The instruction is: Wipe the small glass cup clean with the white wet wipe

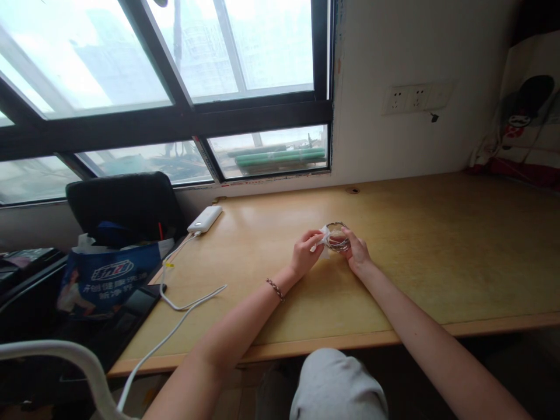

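Silvery metal makes up the thin rings (pixel 338 246), a loose round bundle between the person's two hands, above the near half of the wooden desk (pixel 437 251). The right hand (pixel 359 255) grips the bundle's rim from about four o'clock, fingers directly on it, so it is the nearer. The left hand (pixel 303 254), at about eight o'clock, is closed in a pinch on a crumpled white tissue (pixel 325 234), which lies between its fingertips and the rings; whether those fingertips also touch metal cannot be told. Being round, the bundle shows no clear long axis. A white power bank (pixel 205 219) lies well apart, toward ten o'clock.
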`<state>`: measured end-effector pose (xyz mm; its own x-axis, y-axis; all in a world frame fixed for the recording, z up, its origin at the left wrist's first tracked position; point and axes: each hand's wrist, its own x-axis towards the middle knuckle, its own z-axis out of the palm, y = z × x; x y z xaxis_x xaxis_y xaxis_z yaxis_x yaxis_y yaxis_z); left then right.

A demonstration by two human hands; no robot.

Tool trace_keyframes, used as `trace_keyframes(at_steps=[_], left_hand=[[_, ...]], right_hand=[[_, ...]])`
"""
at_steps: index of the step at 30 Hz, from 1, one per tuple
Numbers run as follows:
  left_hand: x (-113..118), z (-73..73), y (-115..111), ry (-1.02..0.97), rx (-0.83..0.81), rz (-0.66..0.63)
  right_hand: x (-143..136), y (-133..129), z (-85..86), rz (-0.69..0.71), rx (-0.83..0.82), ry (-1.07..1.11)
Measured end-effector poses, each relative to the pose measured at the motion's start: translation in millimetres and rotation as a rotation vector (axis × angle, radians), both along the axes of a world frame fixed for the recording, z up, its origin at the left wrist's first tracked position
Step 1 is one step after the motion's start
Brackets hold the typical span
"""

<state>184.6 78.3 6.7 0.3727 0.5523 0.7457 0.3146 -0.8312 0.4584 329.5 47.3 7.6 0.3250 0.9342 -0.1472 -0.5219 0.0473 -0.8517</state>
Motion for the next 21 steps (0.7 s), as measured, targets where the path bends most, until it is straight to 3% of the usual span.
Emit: trace_keyframes(at_steps=[2,6,9,14,21], left_hand=[[-0.1,-2.5,-0.3,0.037,0.020,0.066],[1.1,-4.8,-1.8,0.168,-0.025,0.319],[1.5,0.0,-4.9,0.331,-0.054,0.372],[2.2,14.2,-14.6,0.508,-0.069,0.234],[2.2,27.0,-21.1,0.478,-0.198,-0.184]], right_hand=[[-1.1,-2.0,1.5,0.030,0.006,-0.042],[-4.2,-4.5,-0.5,0.094,0.035,-0.198],[-5.4,-3.7,-6.0,0.092,0.033,-0.316],[-4.4,-0.7,-11.3,0.050,0.027,-0.321],[2.4,3.5,-5.5,0.042,0.021,-0.045]])
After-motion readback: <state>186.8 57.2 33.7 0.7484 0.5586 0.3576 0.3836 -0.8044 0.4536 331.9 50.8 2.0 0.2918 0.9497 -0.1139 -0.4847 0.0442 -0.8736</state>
